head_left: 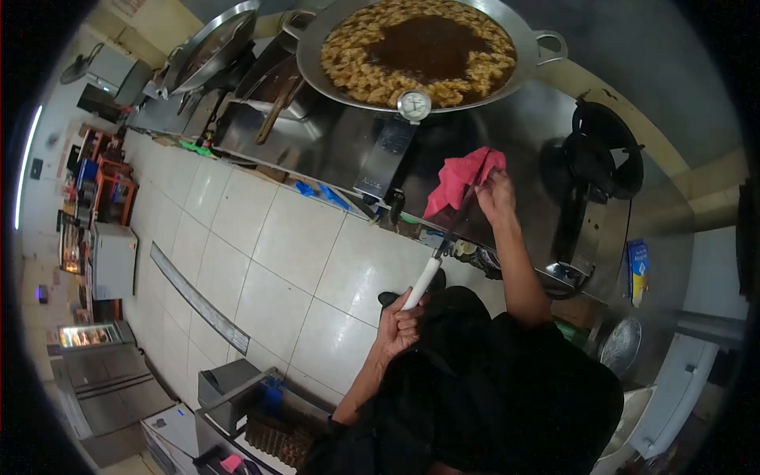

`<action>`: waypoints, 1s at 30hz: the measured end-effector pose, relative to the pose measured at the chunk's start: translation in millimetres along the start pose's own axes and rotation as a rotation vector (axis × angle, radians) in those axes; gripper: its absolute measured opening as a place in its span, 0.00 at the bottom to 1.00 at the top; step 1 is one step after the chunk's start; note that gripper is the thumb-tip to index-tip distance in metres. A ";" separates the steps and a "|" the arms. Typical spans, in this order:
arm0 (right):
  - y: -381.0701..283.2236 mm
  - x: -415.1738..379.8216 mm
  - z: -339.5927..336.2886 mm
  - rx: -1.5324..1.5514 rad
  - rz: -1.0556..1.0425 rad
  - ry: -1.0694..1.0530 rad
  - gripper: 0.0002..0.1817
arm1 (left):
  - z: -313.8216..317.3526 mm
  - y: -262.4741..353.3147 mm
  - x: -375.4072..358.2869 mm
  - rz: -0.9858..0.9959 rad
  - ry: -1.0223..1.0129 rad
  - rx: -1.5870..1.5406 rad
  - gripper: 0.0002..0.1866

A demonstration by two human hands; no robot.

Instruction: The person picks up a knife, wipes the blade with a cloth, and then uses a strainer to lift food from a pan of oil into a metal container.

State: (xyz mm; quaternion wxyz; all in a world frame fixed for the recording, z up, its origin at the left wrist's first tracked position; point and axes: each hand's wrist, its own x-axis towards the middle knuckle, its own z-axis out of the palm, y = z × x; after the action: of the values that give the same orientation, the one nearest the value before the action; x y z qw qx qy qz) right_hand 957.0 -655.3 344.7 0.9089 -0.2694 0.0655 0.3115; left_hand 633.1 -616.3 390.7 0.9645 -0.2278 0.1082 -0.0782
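My left hand (402, 326) is wrapped round the white handle of a long knife (430, 277). Its narrow dark blade slants up and away from me, over the front edge of the steel counter. Around the far part of the blade, my right hand (496, 196) grips a bunched pink cloth (459, 180), which hangs down to the left. Beyond the cloth sits a large wok (309, 59) of brown oil with many golden pieces floating around its edge. A round dial thermometer (414, 104) is at the wok's near rim.
A black burner ring (631, 154) stands on the steel counter (514, 119) at right, near a blue and yellow packet (637, 269). Another wok (210, 55) and a wooden-handled tool (277, 111) lie left. Behind me to the left are a wheeled-looking metal stand (261, 388) and tiled floor (261, 237).
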 end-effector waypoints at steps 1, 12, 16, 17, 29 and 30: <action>-6.1 5.9 -2.5 -0.018 -0.049 -0.020 0.06 | -0.5 0.0 0.7 -0.007 0.031 0.013 0.18; -114.7 -31.8 -46.8 -0.925 -0.430 0.255 0.10 | -16.2 -2.7 18.8 0.400 0.798 1.874 0.21; -120.2 -57.1 -61.3 -1.464 -0.544 -0.025 0.11 | -25.7 4.9 36.3 0.370 0.824 2.025 0.23; -120.3 -66.6 -56.4 -1.530 -0.548 -0.090 0.11 | -33.3 7.3 39.0 0.381 0.807 2.008 0.22; 20.4 -56.1 -92.1 -1.934 -0.365 -0.767 0.10 | -110.0 40.4 48.9 0.370 0.708 1.515 0.15; 8.9 -42.1 -95.9 -1.943 -0.255 -0.676 0.10 | -103.4 32.0 48.0 0.393 0.738 1.533 0.15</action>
State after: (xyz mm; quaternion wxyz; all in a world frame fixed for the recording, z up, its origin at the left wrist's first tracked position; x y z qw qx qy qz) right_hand 922.8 -722.7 271.7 0.2971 -0.7897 -0.5016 0.1909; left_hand 657.4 -641.2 277.5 0.7514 0.5465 0.3686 -0.0306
